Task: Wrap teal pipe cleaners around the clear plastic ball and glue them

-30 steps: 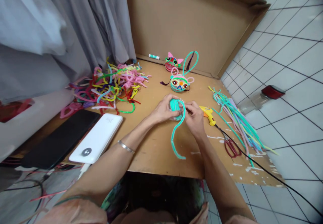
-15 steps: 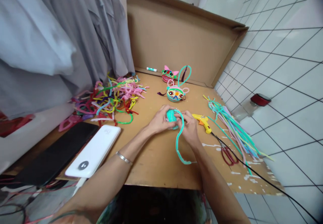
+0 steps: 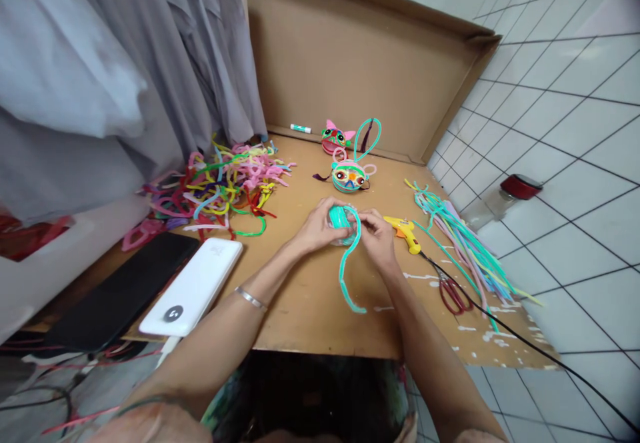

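My left hand (image 3: 321, 224) is closed around a small rounded piece wound with turquoise pipe cleaner (image 3: 339, 216); a clear, shiny part shows below the winding. From its top a loose turquoise pipe cleaner (image 3: 343, 275) curves down toward me, its free end above the table. My right hand (image 3: 377, 235) pinches at the right side of the piece, where the strand bends over; its fingertips are partly hidden. Just beyond my hands sits a finished-looking pipe-cleaner animal head (image 3: 349, 178) with pink round ears and a turquoise loop. Behind it is a red and green one (image 3: 335, 140).
To the left lies a pile of coloured pipe cleaners (image 3: 235, 186), with a white power bank (image 3: 193, 286) and a black phone-like slab (image 3: 120, 290) nearer me. At right are a yellow glue gun (image 3: 404, 232), red-handled scissors (image 3: 454, 295), straight pipe cleaners (image 3: 465, 250) and a red-lidded jar (image 3: 520, 188).
The loose strand has swung left, away from my right forearm. My hands stay together on the wound piece. The view has tilted down slightly.
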`<state>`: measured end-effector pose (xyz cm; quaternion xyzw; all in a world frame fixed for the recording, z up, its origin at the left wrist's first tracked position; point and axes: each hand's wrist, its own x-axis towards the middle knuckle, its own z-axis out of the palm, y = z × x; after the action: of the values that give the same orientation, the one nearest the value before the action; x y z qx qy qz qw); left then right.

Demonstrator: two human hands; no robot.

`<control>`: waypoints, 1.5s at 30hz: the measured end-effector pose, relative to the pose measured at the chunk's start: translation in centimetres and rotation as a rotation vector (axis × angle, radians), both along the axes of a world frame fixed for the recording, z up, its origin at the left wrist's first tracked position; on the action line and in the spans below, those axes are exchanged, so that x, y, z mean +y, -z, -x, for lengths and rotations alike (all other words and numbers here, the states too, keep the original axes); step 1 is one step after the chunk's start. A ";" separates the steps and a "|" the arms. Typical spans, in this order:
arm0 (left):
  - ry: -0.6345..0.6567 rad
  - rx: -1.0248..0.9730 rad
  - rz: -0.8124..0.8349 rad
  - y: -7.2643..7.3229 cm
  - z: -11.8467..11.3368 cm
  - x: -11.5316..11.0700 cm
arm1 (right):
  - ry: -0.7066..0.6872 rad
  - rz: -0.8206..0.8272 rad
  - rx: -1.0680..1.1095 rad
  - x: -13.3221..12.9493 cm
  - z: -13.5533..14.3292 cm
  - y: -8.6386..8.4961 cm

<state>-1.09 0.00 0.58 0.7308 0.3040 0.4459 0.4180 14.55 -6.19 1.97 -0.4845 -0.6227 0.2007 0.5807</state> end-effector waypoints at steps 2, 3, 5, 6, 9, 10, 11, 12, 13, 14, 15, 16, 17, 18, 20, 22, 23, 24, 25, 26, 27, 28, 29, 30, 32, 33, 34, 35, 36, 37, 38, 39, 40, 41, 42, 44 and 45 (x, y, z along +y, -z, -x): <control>0.002 0.003 0.014 -0.2 0.1 -0.1 | 0.044 0.006 0.094 0.1 0.0 0.2; 0.002 0.007 0.016 -0.4 0.2 -0.2 | 0.066 0.006 0.117 0.1 -0.1 0.2; 0.005 0.023 0.006 -0.6 0.3 -0.2 | 0.101 -0.002 0.108 0.0 -0.1 0.2; 0.007 0.031 -0.006 -0.7 0.3 -0.3 | 0.113 -0.011 0.082 -0.1 -0.2 0.1; 0.022 0.042 -0.056 -0.8 0.3 -0.3 | 0.113 -0.028 0.005 -0.1 -0.3 0.1; 0.032 0.047 -0.073 -0.8 0.3 -0.4 | 0.098 -0.021 -0.002 0.0 -0.4 0.2; 0.042 0.051 -0.091 -0.8 0.2 -0.4 | 0.079 -0.007 0.000 0.1 -0.5 0.4; 0.055 0.053 -0.109 -0.8 0.2 -0.5 | 0.058 0.012 0.009 0.3 -0.5 0.6; 0.069 0.053 -0.129 -0.8 0.1 -0.6 | 0.038 0.031 0.023 0.5 -0.6 0.8; 0.085 0.051 -0.148 -0.8 0.0 -0.7 | 0.019 0.047 0.041 0.6 -0.6 1.0; 0.101 0.047 -0.166 -0.9 0.0 -0.8 | 0.003 0.058 0.061 0.8 -0.6 1.1; 0.116 0.044 -0.180 -0.9 -0.1 -0.9 | -0.010 0.068 0.084 0.9 -0.7 1.3; 0.128 0.045 -0.187 -0.9 -0.1 -1.0 | -0.020 0.078 0.110 1.0 -0.7 1.3; 0.135 0.047 -0.186 -1.0 -0.1 -1.1 | -0.026 0.088 0.140 1.0 -0.7 1.4; 0.140 0.054 -0.161 -1.1 0.0 -1.3 | -0.022 0.100 0.193 1.0 -0.7 1.4; 0.136 0.065 -0.126 -1.2 0.0 -1.4 | -0.004 0.083 0.203 1.0 -0.6 1.4; 0.130 0.072 -0.110 -1.2 0.0 -1.4 | 0.009 0.063 0.189 1.0 -0.6 1.4; 0.123 0.078 -0.094 -1.2 0.0 -1.5 | 0.019 0.040 0.166 0.9 -0.5 1.4; 0.116 0.082 -0.078 -1.2 0.0 -1.5 | 0.028 0.017 0.141 0.9 -0.5 1.4; 0.110 0.084 -0.062 -1.2 -0.1 -1.6 | 0.034 -0.005 0.118 0.9 -0.4 1.5; 0.106 0.083 -0.047 -1.2 -0.1 -1.6 | 0.039 -0.024 0.098 0.8 -0.3 1.5; 0.103 0.082 -0.033 -1.2 -0.2 -1.6 | 0.043 -0.040 0.080 0.8 -0.2 1.5; 0.102 0.081 -0.021 -1.2 -0.2 -1.6 | 0.048 -0.051 0.062 0.7 -0.2 1.5; 0.100 0.080 -0.009 -1.2 -0.2 -1.6 | 0.055 -0.058 0.045 0.6 -0.1 1.5; 0.092 0.077 0.009 -1.2 -0.3 -1.6 | 0.070 -0.063 0.021 0.4 0.0 1.4; 0.088 0.073 0.018 -1.2 -0.3 -1.6 | 0.072 -0.060 0.014 0.3 0.0 1.4; 0.085 0.068 0.024 -1.2 -0.3 -1.6 | 0.071 -0.054 0.015 0.3 0.1 1.5; 0.081 0.064 0.029 -1.3 -0.3 -1.6 | 0.067 -0.042 0.028 0.2 0.1 1.6; 0.075 0.062 0.034 -1.3 -0.3 -1.6 | 0.062 -0.027 0.055 0.2 0.1 1.7; 0.069 0.063 0.039 -1.4 -0.4 -1.6 | 0.058 -0.011 0.089 0.2 0.0 1.8; 0.062 0.067 0.044 -1.5 -0.4 -1.6 | 0.055 0.003 0.125 0.3 0.0 1.9; 0.056 0.073 0.050 -1.6 -0.3 -1.7 | 0.055 0.015 0.155 0.3 0.0 2.0; 0.052 0.082 0.056 -1.8 -0.3 -1.7 | 0.053 0.022 0.171 0.4 -0.1 2.1; 0.049 0.092 0.061 -1.9 -0.3 -1.8 | 0.051 0.023 0.171 0.5 -0.1 2.2; 0.048 0.102 0.064 -2.0 -0.3 -1.8 | 0.048 0.020 0.158 0.5 -0.1 2.3; 0.043 0.124 0.065 -2.1 -0.2 -1.9 | 0.044 0.002 0.113 0.6 -0.1 2.3; 0.040 0.130 0.062 -2.1 -0.2 -1.8 | 0.046 -0.014 0.083 0.6 -0.1 2.2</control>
<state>-0.91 -1.83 2.63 0.7507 0.3297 0.3795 0.4287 14.69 -5.61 -0.25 -0.4858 -0.5883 0.2030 0.6137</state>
